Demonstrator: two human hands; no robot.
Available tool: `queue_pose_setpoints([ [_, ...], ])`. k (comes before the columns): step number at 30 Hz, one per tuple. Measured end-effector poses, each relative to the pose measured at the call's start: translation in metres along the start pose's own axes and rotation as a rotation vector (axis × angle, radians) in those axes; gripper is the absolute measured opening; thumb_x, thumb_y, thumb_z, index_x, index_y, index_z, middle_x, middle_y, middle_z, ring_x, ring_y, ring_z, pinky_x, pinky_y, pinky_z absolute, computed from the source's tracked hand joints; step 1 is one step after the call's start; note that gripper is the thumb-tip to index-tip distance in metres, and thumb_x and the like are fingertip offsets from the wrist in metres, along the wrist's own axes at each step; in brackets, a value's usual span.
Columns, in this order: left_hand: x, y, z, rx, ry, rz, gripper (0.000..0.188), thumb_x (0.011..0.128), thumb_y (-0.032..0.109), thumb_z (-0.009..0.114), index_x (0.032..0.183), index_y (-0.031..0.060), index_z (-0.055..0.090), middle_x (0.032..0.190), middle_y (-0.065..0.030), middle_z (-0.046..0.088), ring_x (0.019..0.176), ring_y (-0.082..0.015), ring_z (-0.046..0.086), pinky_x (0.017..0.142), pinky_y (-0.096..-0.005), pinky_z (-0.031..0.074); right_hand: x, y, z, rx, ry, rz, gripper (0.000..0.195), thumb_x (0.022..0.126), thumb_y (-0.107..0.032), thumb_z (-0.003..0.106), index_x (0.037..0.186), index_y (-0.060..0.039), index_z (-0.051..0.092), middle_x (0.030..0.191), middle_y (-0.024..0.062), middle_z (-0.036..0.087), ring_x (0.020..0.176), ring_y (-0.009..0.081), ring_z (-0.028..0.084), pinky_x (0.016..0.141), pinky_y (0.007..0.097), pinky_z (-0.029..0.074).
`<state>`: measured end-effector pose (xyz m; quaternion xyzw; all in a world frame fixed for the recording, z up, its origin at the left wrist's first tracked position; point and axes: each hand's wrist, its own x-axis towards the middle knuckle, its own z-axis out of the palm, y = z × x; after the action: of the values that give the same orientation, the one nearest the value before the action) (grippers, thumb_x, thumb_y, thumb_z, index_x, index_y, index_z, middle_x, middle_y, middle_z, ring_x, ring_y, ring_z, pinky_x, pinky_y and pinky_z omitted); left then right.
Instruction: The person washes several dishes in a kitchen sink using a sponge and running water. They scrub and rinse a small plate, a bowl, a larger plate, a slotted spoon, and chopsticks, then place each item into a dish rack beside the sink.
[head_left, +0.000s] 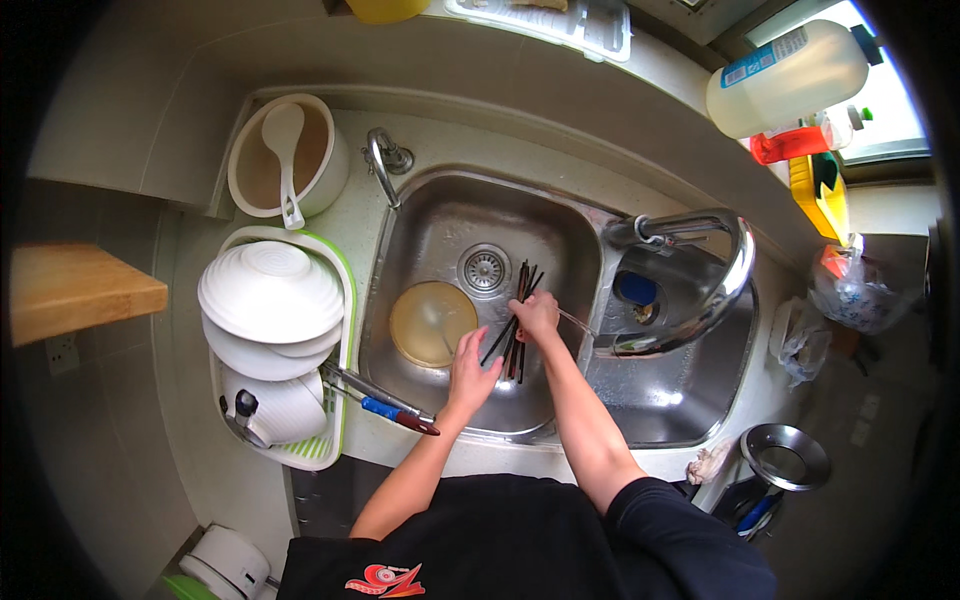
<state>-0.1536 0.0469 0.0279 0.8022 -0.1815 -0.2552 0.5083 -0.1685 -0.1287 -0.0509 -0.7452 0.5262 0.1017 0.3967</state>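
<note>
My right hand (537, 315) grips a bundle of dark chopsticks (514, 346) over the left basin (420, 202) of a stainless steel double sink. Their ends splay out on both sides of the fist. A thin stream of water runs from the chrome faucet (637, 343) onto that hand. Beside the lower ends of the chopsticks is my left hand (474, 373), fingers apart with nothing in them; whether it touches a stick I cannot tell. Left of the bundle, a round yellowish bowl (420, 319) sits in the basin with a spoon-like utensil in it. The drain strainer (484, 270) lies behind it.
A dish rack (349, 300) with white bowls (270, 289) borders the sink's left; a blue-and-brown-handled utensil (397, 415) juts from it near my left forearm. A white pot (334, 161) holds a rice paddle (283, 139). The right basin contains a blue sponge (636, 287).
</note>
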Motion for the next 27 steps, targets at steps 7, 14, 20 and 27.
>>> queue_pose_setpoints([
  [7,0.020,0.032,-0.002,-0.955,-0.913,-0.634,0.045,0.084,0.021,0.064,0.120,0.0005,0.048,0.104,-0.0158,0.061,0.091,-0.0223,0.063,0.081,-0.0353,0.050,-0.058,-0.051,-0.104,0.880,-0.508,-0.080,0.020,0.075,-0.013,0.065,0.071,0.0043,0.056,0.050,0.0114,0.056,0.034,0.0182,0.056,0.029,0.0272,0.046],
  [14,0.011,0.085,0.017,-0.749,-0.571,-0.613,0.012,0.086,0.013,0.057,0.095,0.0098,0.050,0.059,0.0061,0.037,0.042,-0.0030,0.029,0.037,-0.0209,0.024,-0.046,-0.002,-0.096,1.582,-0.384,0.025,0.047,0.087,-0.036,0.061,0.117,-0.0024,0.050,0.089,0.0036,0.062,0.077,0.0130,0.060,0.067,0.0284,0.051],
  [20,0.014,0.054,0.033,-0.178,-0.206,-0.243,0.034,0.081,0.013,0.057,0.112,0.0070,0.044,0.066,-0.0055,0.053,0.047,-0.0172,0.052,0.044,-0.0326,0.044,-0.115,-0.023,-0.082,1.358,-0.451,-0.198,0.038,0.095,-0.032,0.047,0.126,-0.0125,0.041,0.103,0.0061,0.057,0.095,0.0189,0.056,0.086,0.0330,0.043],
  [27,-0.006,0.080,0.024,0.388,-0.315,-0.092,0.049,0.083,0.022,0.055,0.122,-0.0029,0.039,0.092,-0.0303,0.061,0.087,-0.0462,0.059,0.077,-0.0505,0.047,-0.094,-0.026,-0.051,0.253,0.262,-0.450,0.039,0.084,-0.012,0.057,0.121,-0.0040,0.049,0.102,0.0166,0.052,0.085,0.0244,0.057,0.077,0.0365,0.049],
])
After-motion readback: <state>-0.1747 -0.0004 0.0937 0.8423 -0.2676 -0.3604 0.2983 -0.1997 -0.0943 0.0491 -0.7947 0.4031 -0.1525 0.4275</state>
